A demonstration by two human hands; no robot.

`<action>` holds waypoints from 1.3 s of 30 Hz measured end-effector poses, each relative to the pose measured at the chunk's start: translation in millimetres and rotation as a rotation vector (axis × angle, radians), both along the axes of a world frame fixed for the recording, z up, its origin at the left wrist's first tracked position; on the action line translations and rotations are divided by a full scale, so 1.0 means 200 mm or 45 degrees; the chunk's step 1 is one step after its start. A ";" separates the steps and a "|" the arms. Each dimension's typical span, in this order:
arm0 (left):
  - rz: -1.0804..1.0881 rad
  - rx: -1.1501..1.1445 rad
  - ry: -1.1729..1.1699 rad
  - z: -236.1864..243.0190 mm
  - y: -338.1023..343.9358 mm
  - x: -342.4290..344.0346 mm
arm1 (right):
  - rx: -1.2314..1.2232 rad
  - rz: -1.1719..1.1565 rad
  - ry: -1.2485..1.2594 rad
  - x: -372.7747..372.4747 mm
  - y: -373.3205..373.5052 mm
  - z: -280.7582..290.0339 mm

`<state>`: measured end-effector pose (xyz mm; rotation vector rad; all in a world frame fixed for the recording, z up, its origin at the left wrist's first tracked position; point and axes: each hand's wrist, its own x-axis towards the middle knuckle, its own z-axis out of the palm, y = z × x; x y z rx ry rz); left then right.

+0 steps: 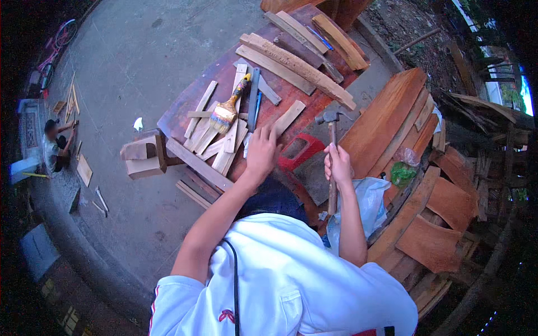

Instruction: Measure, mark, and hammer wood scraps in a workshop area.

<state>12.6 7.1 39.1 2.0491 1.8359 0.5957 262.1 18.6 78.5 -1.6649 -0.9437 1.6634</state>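
Note:
My right hand [338, 163] is wrapped round the wooden handle of a hammer [332, 137], its metal head up over the table's near right edge. My left hand [263, 149] rests at the near edge of the reddish table [180, 116]. Its bent fingers close on the near end of a short wooden strip [291, 115], which slants away to the right; the fingertips are partly hidden. Left of that strip lie a blue-grey straight bar [254, 95] and a blue pen [258, 103]. A paintbrush [226, 111] with a yellow handle rests on a pile of thin wooden strips [204, 136].
Longer boards [297, 66] lie across the table's far side. A red plastic stool [300, 150] stands by the near edge. Stacked planks [386, 120] and a pale plastic bag [364, 204] are at right. A wooden block [143, 154] sits left; another person [59, 145] crouches far left.

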 end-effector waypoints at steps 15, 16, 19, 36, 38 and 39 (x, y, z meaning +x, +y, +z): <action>-0.261 0.073 1.039 -0.25 -0.03 0.16 | 0.649 0.447 -0.799 -0.21 0.16 -0.04; -0.227 0.120 1.028 -0.27 -0.03 0.17 | 0.698 0.458 -0.785 -0.23 0.17 -0.01; -0.142 0.142 0.973 -0.31 0.02 0.22 | 0.845 0.488 -0.773 -0.25 0.18 0.03; -0.094 0.003 0.723 -0.32 0.07 0.27 | 1.051 0.815 -1.009 -0.07 0.19 -0.08; -0.052 0.048 0.740 -0.34 0.07 0.28 | 1.076 0.808 -1.006 -0.04 0.18 -0.11; -0.028 0.102 0.753 -0.33 0.07 0.29 | 1.095 0.783 -1.015 -0.03 0.18 -0.11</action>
